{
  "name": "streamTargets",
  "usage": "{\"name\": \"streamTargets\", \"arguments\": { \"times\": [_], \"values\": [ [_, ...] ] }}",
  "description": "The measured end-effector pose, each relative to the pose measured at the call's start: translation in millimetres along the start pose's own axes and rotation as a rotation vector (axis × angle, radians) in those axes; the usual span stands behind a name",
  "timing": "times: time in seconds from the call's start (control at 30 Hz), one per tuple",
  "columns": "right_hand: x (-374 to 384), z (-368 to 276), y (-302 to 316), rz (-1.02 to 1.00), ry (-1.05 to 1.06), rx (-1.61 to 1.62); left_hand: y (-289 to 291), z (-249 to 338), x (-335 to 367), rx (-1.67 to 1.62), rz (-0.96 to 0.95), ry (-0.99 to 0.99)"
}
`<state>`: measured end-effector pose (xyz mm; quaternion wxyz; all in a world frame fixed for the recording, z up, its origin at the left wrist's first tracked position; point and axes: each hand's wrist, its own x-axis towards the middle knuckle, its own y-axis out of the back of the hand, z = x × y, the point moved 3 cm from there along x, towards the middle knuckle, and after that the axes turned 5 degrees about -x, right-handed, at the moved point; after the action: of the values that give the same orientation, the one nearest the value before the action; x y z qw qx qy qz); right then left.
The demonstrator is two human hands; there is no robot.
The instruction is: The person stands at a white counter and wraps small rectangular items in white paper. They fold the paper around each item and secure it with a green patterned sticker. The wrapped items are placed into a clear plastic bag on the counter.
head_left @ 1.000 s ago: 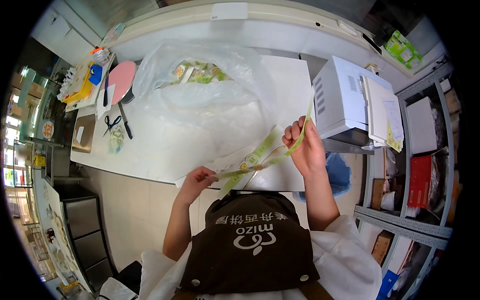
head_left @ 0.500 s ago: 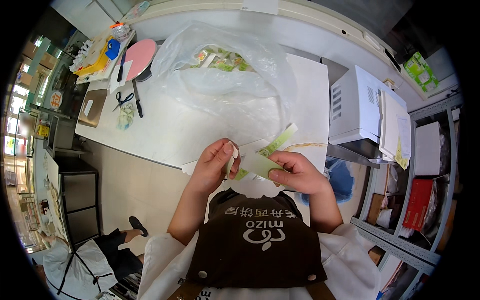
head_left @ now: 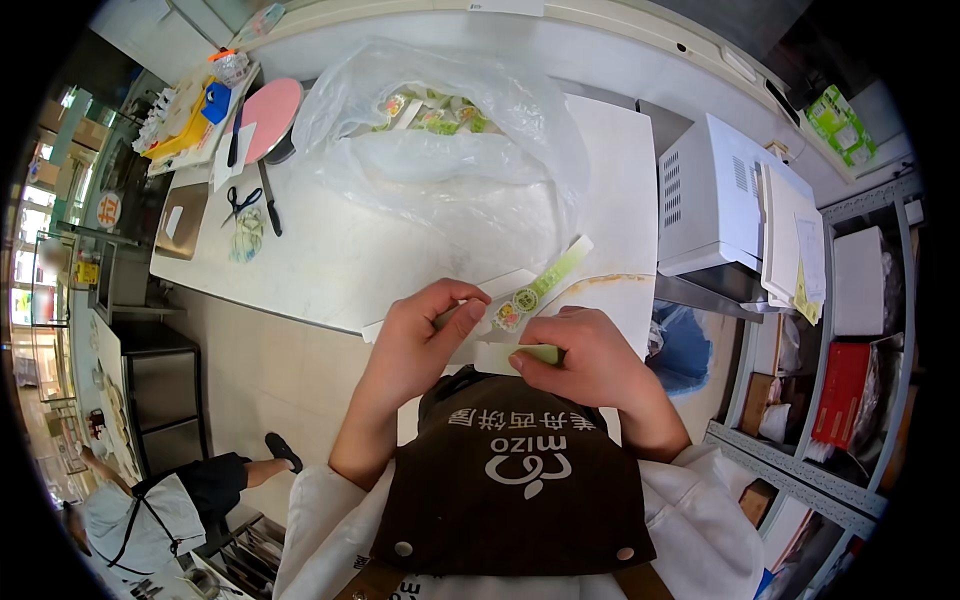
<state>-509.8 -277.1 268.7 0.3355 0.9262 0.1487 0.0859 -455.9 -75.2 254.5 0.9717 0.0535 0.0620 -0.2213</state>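
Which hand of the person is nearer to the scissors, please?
Left. The left hand is to the right of the scissors and lower in the picture; the right hand is farther right and lower too.

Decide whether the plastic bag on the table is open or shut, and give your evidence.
Open: the plastic bag has a gaping mouth, with green-and-white pieces showing inside.

A: Bright, even light on the counter [head_left: 325,272], folks, and glossy highlights rippling over the plastic bag [head_left: 450,185]!
B: Glare blows out the far left edge, upper right sits dim, and the fisheye bows the metal shelf [head_left: 790,479] beside black corners.
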Motion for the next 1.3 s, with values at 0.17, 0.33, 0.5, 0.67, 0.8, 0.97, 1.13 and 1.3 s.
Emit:
{"name": "streamTargets", "arguments": {
  "times": [0.17, 0.33, 0.5, 0.67, 0.8, 0.97, 1.13, 1.3],
  "values": [
    [1.5, -1.5, 0.0, 0.011, -0.018, 0.031, -5.7, 10.9, -0.9, 0.190, -0.057, 0.007],
    [4.2, 2.8, -4.8, 0.063, -0.007, 0.061, -5.9, 8.3, -2.1, 0.235, -0.067, -0.033],
    [5.6, 7.9, -8.3, -0.052, -0.030, 0.148, -5.2, 6.1, -1.8, 0.282, -0.120, -0.060],
    [8.3, 8.5, -13.1, -0.136, -0.047, 0.206, -5.9, 11.6, -2.5, 0.363, -0.094, -0.036],
    [10.4, 5.2, -12.3, -0.112, -0.088, 0.239, -7.1, 8.0, -5.4, 0.358, -0.053, -0.084],
    [9.6, 9.5, -16.5, -0.060, -0.057, 0.250, -6.9, 12.2, -5.9, 0.408, -0.069, -0.146],
    [8.4, 12.2, -19.0, -0.059, -0.082, 0.298, -7.5, 16.1, -6.5, 0.419, -0.076, -0.217],
    [6.9, 14.7, -23.7, -0.066, -0.139, 0.378, -8.8, 11.2, -6.3, 0.405, -0.093, -0.265]
  ]
}}
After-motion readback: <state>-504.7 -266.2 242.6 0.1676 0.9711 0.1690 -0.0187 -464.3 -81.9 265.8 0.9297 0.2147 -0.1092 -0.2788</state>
